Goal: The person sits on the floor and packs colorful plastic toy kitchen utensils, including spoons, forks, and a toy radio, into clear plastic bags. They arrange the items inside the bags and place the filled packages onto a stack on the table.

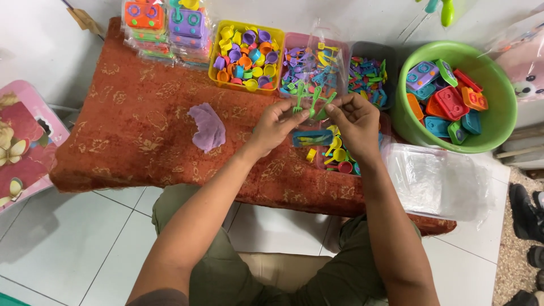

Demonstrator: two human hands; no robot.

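Left hand: my left hand (273, 126) sits at the centre of the frame, fingers curled, thumb and forefinger pinching the handles of the green toy forks (312, 101) so the tines fan upward where I can see them

Right hand: my right hand (356, 120), just right of centre, pinches the same bunch from the other side, fingers closed, which steadies the set between both hands

Small pile: below my hands a blue tray (312, 137) and yellow toy spoons (335, 148) lie close by on the red patterned cloth (136, 113), within easy reach

Sorted bins: along the upper edge, the yellow bin of cups (247, 55) and the pink bin of cutlery (315, 61) keep each kind apart

Green basin: at the upper right the green basin (498, 96) holds toy stoves, beside my right arm

Clear bags: the stack of clear bags (436, 180) lies at the right, near my right elbow

Purple rag: the purple rag (207, 127) rests left of my left hand, apart from the toys
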